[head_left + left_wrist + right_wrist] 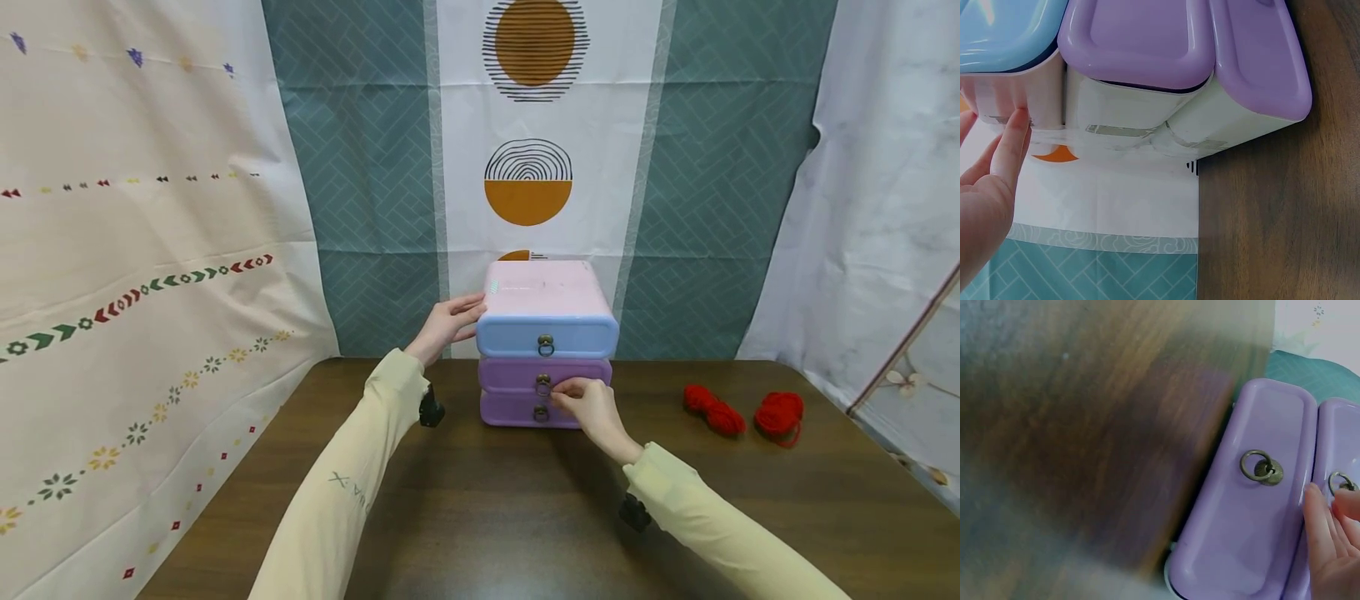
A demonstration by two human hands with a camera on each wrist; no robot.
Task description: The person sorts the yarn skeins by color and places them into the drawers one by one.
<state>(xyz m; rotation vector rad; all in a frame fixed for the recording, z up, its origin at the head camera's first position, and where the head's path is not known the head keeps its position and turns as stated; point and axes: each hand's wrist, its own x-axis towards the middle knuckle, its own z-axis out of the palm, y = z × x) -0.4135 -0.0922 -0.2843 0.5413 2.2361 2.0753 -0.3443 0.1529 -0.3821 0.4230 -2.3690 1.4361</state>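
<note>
A small three-tier drawer chest (543, 287) stands at the back of the table, with a pink top, a light blue top drawer (510, 337) and two purple drawers below. Each drawer front carries a bronze ring pull. My left hand (444, 331) rests straight fingertips against the pink left side of the top tier. With thumb and finger, my right hand (594, 410) pinches the ring pull (1331, 481) of the middle drawer (588, 371). Below it, the bottom drawer's ring pull (1255, 465) hangs untouched. Fingers partly cover the pinched ring.
Two bundles of red yarn, a twisted one (714, 410) and a rounder one (778, 415), lie on the brown wooden table (480, 517) right of the chest. Patterned curtains (367, 183) hang behind the table and along both sides.
</note>
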